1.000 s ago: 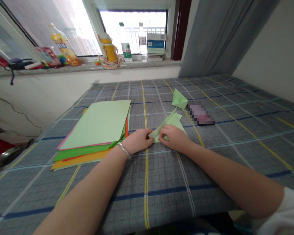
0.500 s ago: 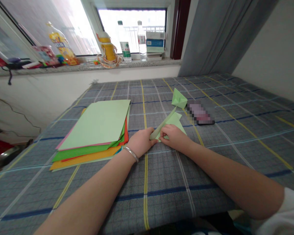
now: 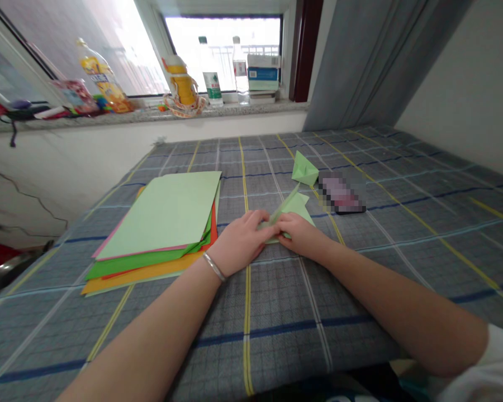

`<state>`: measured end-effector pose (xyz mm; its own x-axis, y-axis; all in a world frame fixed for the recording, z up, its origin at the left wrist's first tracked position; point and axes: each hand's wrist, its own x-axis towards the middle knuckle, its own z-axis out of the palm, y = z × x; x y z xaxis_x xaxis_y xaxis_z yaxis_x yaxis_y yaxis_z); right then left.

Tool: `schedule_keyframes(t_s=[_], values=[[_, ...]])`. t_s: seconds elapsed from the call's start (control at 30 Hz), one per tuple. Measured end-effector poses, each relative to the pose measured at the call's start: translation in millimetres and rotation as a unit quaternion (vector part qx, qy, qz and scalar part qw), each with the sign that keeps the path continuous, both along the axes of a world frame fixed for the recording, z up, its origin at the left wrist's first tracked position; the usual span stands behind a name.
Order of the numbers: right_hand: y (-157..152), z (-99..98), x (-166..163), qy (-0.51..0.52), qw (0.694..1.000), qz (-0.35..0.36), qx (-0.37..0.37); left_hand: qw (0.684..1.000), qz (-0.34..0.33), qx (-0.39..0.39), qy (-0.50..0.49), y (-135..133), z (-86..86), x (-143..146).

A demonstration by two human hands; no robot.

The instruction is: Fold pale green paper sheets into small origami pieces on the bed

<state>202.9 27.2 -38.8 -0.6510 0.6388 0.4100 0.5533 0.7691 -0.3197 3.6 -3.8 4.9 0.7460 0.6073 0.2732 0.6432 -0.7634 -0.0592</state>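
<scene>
A light green sheet of paper (image 3: 300,207), partly folded with one flap standing up at a slant, lies on the checked cloth between my hands. My left hand (image 3: 243,239), with a silver bangle at the wrist, is closed on the paper's near left edge, thumb reaching toward the other hand. Fingers bent, my right hand (image 3: 297,230) grips the paper's near edge at the middle. The two hands meet there and hide the crease. Just beyond the sheet stands a small folded green paper piece (image 3: 304,169).
A stack of coloured paper (image 3: 161,212), light green on top, lies to the left. A phone (image 3: 342,192), its screen blurred out, rests at the right beyond my right hand. Bottles (image 3: 213,84), a yellow cup (image 3: 184,86) and boxes (image 3: 263,73) line the windowsill.
My left hand has shifted its grip, its fingers now lying further over the paper and its thumb reaching to my right hand. My right hand stays at nearly the same spot.
</scene>
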Motion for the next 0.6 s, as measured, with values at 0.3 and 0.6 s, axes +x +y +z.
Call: schedule_keyframes(t_s=[0.3,0.6], values=[[2.9,-0.3,2.3,0.003,1.000,0.011,-0.015,0.994,-0.064,0.007,0.088,1.0,7.4,1.5],[4.4,-3.2,3.4,0.004,1.000,0.008,-0.019,0.991,-0.055,0.005,0.125,-0.5,11.7,4.2]])
